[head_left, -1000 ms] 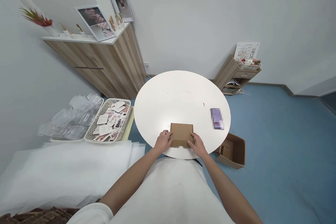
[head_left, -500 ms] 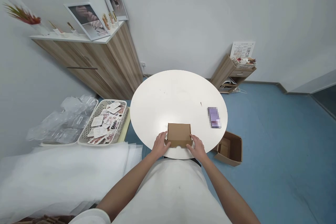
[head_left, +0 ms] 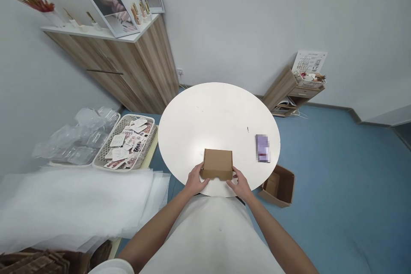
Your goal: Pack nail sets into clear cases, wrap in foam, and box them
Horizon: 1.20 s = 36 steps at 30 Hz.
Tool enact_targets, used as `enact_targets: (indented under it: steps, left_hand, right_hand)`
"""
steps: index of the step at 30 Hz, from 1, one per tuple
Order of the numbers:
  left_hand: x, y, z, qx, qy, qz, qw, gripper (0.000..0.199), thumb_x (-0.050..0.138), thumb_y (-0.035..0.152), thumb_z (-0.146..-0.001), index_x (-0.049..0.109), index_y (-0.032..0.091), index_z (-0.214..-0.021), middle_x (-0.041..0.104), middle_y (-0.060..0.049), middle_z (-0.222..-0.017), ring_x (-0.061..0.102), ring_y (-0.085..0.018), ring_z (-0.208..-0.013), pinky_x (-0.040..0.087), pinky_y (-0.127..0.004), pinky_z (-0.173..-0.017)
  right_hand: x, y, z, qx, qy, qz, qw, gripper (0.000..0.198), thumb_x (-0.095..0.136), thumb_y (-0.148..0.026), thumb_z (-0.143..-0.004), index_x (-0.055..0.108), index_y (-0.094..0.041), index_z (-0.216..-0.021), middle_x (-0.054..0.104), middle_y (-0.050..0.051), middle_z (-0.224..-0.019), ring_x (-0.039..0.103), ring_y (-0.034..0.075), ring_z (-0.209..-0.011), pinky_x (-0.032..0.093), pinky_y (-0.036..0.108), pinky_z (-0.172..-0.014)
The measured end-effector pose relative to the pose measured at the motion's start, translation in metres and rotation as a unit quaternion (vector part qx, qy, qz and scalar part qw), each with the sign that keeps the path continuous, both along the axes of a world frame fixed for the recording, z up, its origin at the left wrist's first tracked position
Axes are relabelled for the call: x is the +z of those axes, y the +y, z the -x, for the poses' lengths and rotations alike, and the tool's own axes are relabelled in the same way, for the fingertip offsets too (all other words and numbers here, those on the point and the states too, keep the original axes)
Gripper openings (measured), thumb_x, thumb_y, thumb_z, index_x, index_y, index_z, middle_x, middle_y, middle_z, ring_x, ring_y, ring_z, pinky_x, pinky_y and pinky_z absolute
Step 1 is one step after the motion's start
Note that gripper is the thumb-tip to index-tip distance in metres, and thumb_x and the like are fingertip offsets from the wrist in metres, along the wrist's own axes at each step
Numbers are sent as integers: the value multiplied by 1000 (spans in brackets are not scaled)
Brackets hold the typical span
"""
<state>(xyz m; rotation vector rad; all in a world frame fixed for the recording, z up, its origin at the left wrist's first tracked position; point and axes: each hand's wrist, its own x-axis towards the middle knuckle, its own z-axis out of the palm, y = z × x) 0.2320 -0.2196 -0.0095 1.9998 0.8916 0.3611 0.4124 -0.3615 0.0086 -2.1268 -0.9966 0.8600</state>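
Observation:
A small brown cardboard box (head_left: pixel 218 160) lies near the front edge of the round white table (head_left: pixel 212 111). Its top is down, and a front flap with a small notch in the middle faces me. My left hand (head_left: pixel 195 181) grips the box's left front corner, thumb at the front and fingers along the side. On the opposite corner, my right hand (head_left: pixel 240 183) has its fingers against the side and its thumb by the front flap. What is inside the box is hidden.
A blurred purple item (head_left: pixel 262 147) lies at the table's right. Below that edge stands an open carton (head_left: pixel 279 186). To the left are a white basket of cards (head_left: pixel 128 141), clear plastic packaging (head_left: pixel 83 137) and white sheets (head_left: pixel 77 205). A wooden cabinet (head_left: pixel 128 77) stands behind.
The view has shifted slightly. The box's front flap now sits narrower, in line with the box sides, and my right thumb has slid a little. Both hands remain at the box.

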Motion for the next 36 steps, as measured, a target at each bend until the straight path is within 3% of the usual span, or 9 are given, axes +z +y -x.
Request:
enact_targets:
  steps: [6,12,17,22,26,31,36]
  left_hand:
    - [24,5,-28,15,-10,24,1000,75,59,35,-67,22,24,-131,39,-8,-118,42,-21,-109,38,-35,-89]
    - [35,16,-67,57,34,57,996,49,39,37,-83,32,22,-128,45,-7,-103,48,-17,-95,41,-30,-79]
    - [36,21,-88,74,76,28,994,45,30,32,-86,32,17,-129,45,-8,-95,50,-17,-84,41,-30,-76]
    - [39,20,-92,98,121,-25,987,48,32,31,-85,28,15,-131,43,-7,-88,48,-17,-74,42,-30,-64]
    - [40,20,-90,90,76,-30,993,45,36,27,-83,34,20,-127,45,-3,-79,47,-15,-71,42,-30,-68]
    - [43,22,-87,104,40,-11,994,38,42,26,-80,46,23,-118,50,-3,-82,49,-14,-71,43,-30,-71]
    - [49,21,-83,110,31,42,993,42,47,35,-78,46,24,-119,52,-3,-89,51,-13,-75,44,-29,-71]
  right_hand:
    - [17,7,-33,-4,12,-44,999,63,54,-38,-69,34,-26,-127,50,5,-109,51,18,-89,42,36,-81]
    - [24,22,-68,-27,25,-52,998,54,37,-47,-80,33,-25,-129,49,6,-103,50,18,-92,40,35,-83]
    - [30,38,-93,-10,23,-27,999,51,26,-49,-84,42,-23,-124,52,7,-97,48,19,-97,37,34,-87]
    - [36,49,-106,-2,49,-12,999,47,32,-51,-81,56,-22,-110,56,7,-106,51,21,-95,38,36,-85]
    - [39,52,-110,-19,119,-31,992,46,39,-52,-78,56,-25,-111,57,5,-112,51,23,-98,39,39,-85]
    - [39,50,-112,-21,156,-31,987,49,44,-50,-75,51,-24,-117,59,5,-105,53,19,-90,40,37,-83]
    - [36,45,-116,-12,185,-50,981,51,49,-48,-73,50,-24,-118,59,3,-95,52,16,-83,41,34,-80]
